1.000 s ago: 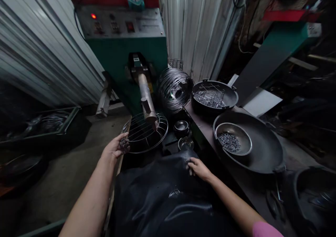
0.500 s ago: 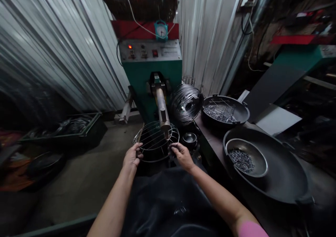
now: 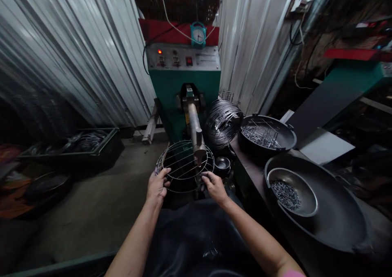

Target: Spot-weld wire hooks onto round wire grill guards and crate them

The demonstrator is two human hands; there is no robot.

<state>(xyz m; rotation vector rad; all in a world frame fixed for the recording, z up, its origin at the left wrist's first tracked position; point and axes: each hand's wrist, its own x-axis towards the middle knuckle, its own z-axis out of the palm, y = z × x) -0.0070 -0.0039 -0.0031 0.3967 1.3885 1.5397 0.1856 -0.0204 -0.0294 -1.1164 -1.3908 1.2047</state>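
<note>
A round wire rack (image 3: 180,177), made of two rings joined by parallel bars, lies under the metal electrode arm (image 3: 196,126) of a green spot welder (image 3: 159,85). My left hand (image 3: 157,186) is closed on the rack's left front rim, thumb on top. At the front right rim, just below the electrode tip, the thumb and forefinger of my right hand (image 3: 214,187) are pinched together. Whatever sits between those fingertips is too small and dark to make out. Part of the rack's right side is hidden behind the electrode arm.
To the right, a coil of wire (image 3: 223,123) stands beside a dark pan (image 3: 286,134) of wire pieces. A steel bowl (image 3: 308,191) of short metal pins rests in a large wok (image 3: 339,215). A green bin (image 3: 104,148) of metal parts is on the left.
The view has shifted a little, so the machine appears further right. Both hands stay at the rack's front rim, and the rack looks slightly turned or tilted under the electrode.
</note>
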